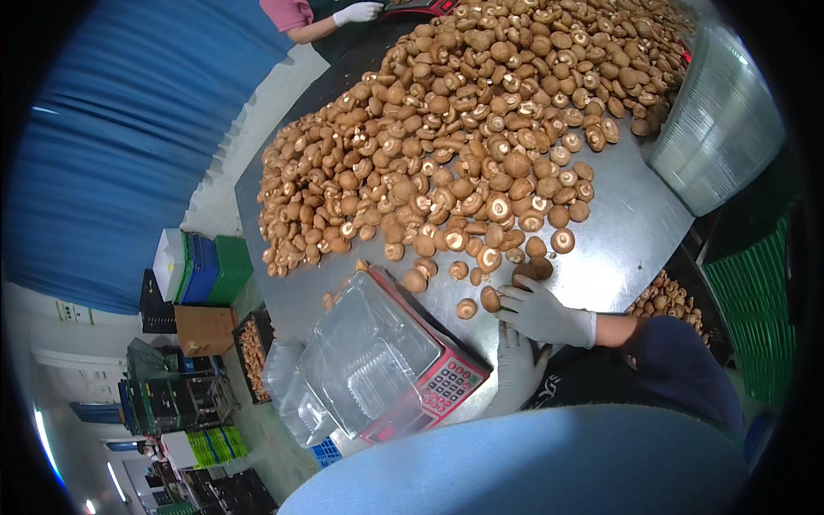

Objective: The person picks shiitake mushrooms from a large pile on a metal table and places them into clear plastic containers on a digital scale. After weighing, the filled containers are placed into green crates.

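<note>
Brown shiitake mushrooms [412, 161] lie heaped across a metal table [605, 244], with loose ones along the near side of the heap. My right hand [547, 315], in a pale glove, reaches in from the right with its fingers extended. Its fingertips are at a loose mushroom [490, 299] and close to another [524, 273]. Just below, my left hand [518, 373], also gloved, has its fingers stretched out partly under the right hand and its thumb apart. No held item shows in either hand; the palms are hidden.
Left of my hands, a clear plastic tray [360, 347] rests on a red weighing scale [450, 386]. Stacked clear trays [721, 122] stand at the table's right edge, above green crates [750, 309]. A co-worker's gloved hand [357, 13] is across the table. A blue brim [515, 463] covers the bottom.
</note>
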`<state>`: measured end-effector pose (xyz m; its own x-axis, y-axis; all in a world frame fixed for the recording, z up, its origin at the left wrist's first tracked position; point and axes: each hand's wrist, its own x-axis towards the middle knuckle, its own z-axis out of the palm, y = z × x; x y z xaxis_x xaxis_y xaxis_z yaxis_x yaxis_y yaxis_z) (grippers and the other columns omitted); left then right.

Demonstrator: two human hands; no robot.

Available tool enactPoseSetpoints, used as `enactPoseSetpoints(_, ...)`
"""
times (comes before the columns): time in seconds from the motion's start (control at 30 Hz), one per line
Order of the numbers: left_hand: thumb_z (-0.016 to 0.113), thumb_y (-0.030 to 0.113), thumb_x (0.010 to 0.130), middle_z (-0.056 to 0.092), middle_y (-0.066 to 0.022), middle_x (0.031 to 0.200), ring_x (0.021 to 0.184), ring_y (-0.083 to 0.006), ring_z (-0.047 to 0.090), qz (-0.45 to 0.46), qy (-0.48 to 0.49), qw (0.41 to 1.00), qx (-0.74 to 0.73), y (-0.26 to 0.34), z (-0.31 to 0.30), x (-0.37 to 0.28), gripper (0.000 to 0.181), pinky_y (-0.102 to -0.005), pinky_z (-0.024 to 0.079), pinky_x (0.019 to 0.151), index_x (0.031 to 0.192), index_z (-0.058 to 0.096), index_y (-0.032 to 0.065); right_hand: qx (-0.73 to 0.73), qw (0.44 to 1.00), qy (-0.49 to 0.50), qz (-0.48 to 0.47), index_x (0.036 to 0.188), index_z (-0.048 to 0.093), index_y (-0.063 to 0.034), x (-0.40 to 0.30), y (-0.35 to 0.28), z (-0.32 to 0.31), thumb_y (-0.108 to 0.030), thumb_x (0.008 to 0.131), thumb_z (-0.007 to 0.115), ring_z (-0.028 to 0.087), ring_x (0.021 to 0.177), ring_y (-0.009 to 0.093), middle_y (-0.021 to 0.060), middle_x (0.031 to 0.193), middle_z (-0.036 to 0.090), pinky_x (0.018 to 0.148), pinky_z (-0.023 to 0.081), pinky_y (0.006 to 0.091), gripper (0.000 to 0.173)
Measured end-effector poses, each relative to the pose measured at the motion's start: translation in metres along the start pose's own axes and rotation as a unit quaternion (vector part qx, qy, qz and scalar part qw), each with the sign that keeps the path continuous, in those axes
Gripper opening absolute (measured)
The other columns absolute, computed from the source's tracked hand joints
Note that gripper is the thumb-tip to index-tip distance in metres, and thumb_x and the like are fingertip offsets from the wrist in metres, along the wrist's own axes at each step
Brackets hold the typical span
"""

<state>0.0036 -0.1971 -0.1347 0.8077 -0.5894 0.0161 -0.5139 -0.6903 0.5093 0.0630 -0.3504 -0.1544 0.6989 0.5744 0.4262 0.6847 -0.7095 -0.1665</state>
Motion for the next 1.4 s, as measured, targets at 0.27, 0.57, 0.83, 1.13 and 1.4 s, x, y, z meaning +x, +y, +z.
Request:
enactPoseSetpoints(0.27, 0.069, 0.034, 0.092, 0.042, -0.0379, 0.144, 0.136, -0.0534, 0.039, -0.045, 0.013, 0.999, -0.002, 0.003, -0.004, -0.008, 0.069, -0.0542, 0.035, 0.114, 0.135, 0.047, -0.0158, 0.052, 0.994, 0.040, 0.085, 0.112, 0.065, -0.0114, 0.021, 0.024, -0.005, -0.021, 0.083, 0.067, 0.058, 0.110, 0.023, 0.0057, 0.107, 0.064, 0.099, 0.040, 0.0443, 0.030)
enactPoseSetpoints(0.57, 0.067, 0.032, 0.091, 0.041, -0.0354, 0.148, 0.139, -0.0503, 0.038, -0.056, -0.014, 0.998, 0.000, 0.008, -0.013, -0.015, 0.070, -0.0509, 0.034, 0.116, 0.139, 0.045, -0.0146, -0.123, 0.982, -0.138, 0.038, 0.083, 0.073, -0.0160, 0.093, 0.015, 0.026, -0.014, 0.078, 0.063, 0.061, 0.089, 0.021, 0.0030, 0.087, 0.065, 0.081, 0.043, 0.0376, 0.011)
enactPoseSetpoints(0.83, 0.067, 0.030, 0.093, 0.046, -0.0326, 0.145, 0.134, -0.0486, 0.045, -0.024, 0.038, 0.999, 0.028, -0.001, -0.027, -0.013, 0.063, -0.0517, 0.039, 0.112, 0.135, 0.049, -0.0129, 0.212, 0.975, -0.026, 0.064, 0.088, 0.068, -0.0111, -0.026, 0.027, -0.119, -0.020, 0.074, 0.071, 0.061, 0.081, 0.030, 0.0078, 0.085, 0.061, 0.072, 0.050, 0.0442, 0.017)
enactPoseSetpoints(1.13, 0.055, 0.009, 0.092, 0.058, -0.0244, 0.130, 0.117, -0.0382, 0.058, -0.136, 0.109, 0.962, 0.210, -0.047, -0.052, 0.098, 0.039, -0.0463, 0.051, 0.094, 0.130, 0.057, -0.0007, 0.010, 0.939, -0.221, 0.262, 0.096, 0.064, -0.0068, -0.093, 0.020, -0.162, -0.031, 0.086, 0.068, 0.066, 0.082, 0.031, 0.0116, 0.087, 0.066, 0.074, 0.051, 0.0438, 0.027)
enactPoseSetpoints(1.4, 0.066, 0.015, 0.087, 0.064, -0.0179, 0.098, 0.093, -0.0371, 0.064, -0.106, 0.216, 0.962, 0.132, -0.028, -0.057, 0.105, 0.022, -0.0444, 0.055, 0.081, 0.105, 0.062, 0.0014, -0.010, 0.956, -0.091, 0.279, 0.107, 0.070, -0.0114, -0.088, 0.037, -0.156, -0.030, 0.089, 0.065, 0.068, 0.080, 0.029, 0.0092, 0.084, 0.068, 0.072, 0.051, 0.0419, 0.027)
